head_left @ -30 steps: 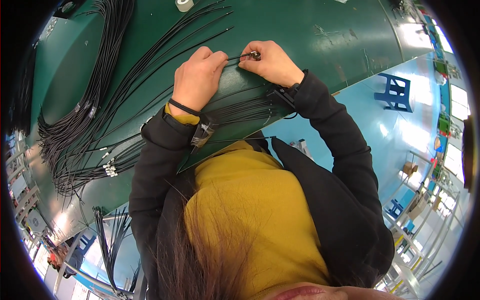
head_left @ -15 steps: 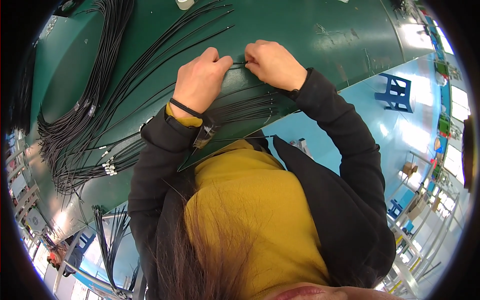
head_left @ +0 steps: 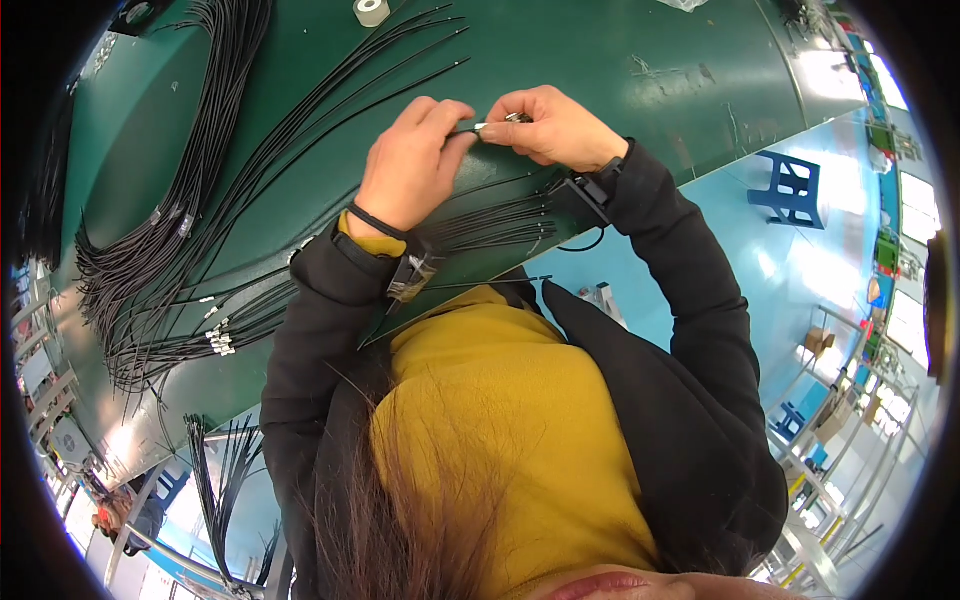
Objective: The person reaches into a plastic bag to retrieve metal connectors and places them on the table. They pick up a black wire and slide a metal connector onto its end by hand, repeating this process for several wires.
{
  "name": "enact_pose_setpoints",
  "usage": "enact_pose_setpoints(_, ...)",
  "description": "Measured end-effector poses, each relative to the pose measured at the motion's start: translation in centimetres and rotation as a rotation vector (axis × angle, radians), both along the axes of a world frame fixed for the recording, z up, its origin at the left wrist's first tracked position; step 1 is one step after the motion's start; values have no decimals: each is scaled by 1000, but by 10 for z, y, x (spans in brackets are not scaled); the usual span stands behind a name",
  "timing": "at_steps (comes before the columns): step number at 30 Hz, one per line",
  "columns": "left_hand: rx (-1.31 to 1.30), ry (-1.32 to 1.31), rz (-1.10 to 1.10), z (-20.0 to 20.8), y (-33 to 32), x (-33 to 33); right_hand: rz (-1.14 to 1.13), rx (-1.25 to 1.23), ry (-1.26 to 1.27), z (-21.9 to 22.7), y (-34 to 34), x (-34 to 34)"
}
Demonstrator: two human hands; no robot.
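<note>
Over the green table my left hand is closed, pinching a black cable between thumb and fingers. Against its end, my right hand grips a small white piece with thumb and forefinger. Whether that piece is wrapped round the cable or only touching it, I cannot tell. Beneath my wrists lies a bunch of black cables, partly covered by my left forearm. More long black cables fan out beyond my left hand, their tips pointing to the far side.
A thick bundle of black cables curves along the left of the green table. At the far edge stands a white tape roll. White connectors lie at the near left. A blue stool is on the floor at right.
My right hand has turned, showing its thumb and a dark device at the wrist. A small white piece now shows at its fingertips. My left hand has shifted slightly right and its fingers have loosened.
</note>
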State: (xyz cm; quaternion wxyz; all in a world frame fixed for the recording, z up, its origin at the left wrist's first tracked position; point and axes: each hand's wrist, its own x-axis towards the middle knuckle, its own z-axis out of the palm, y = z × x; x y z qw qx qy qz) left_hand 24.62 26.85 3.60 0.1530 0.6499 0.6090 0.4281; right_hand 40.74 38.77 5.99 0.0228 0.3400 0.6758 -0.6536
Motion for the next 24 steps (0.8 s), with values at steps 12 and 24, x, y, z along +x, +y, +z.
enact_pose_setpoints(12,12,-143,108,5,5,3,-371,-559,403,-16,-8,10)
enact_pose_setpoints(24,-3,-155,111,7,3,1,-412,-730,480,-27,-10,7)
